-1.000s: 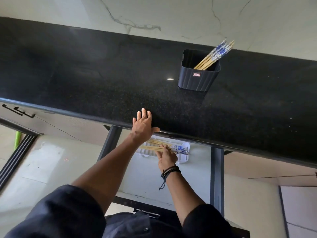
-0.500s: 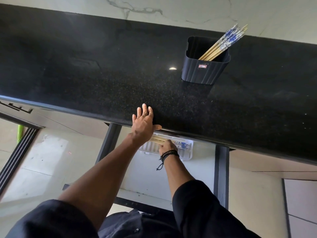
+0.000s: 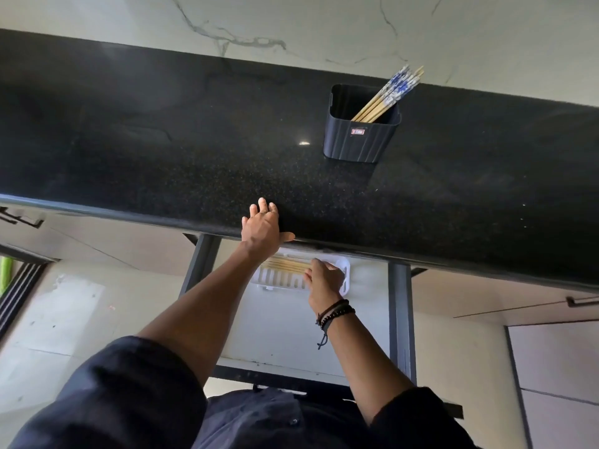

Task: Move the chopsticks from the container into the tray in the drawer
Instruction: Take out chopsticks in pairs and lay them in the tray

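Note:
A dark ribbed container (image 3: 359,140) stands on the black countertop (image 3: 162,140) and holds several wooden chopsticks with blue-patterned ends (image 3: 390,94), leaning to the right. Below the counter edge an open drawer (image 3: 285,335) holds a white slotted tray (image 3: 275,281). A few chopsticks (image 3: 287,264) lie across the tray's far side. My right hand (image 3: 324,278) rests over their right ends, covering them, so any grip on them is hidden. My left hand (image 3: 262,226) lies flat on the counter edge, fingers apart, holding nothing.
The drawer's dark side rails (image 3: 400,319) run along both sides of my arms. A marbled white wall (image 3: 291,24) rises behind the counter. Closed cabinet fronts with dark handles (image 3: 580,301) flank the drawer. Pale floor lies at the lower left.
My right hand has moved further into the drawer and settled over the tray's right end, with the chopsticks now lying in the tray. My left hand stays planted on the counter edge.

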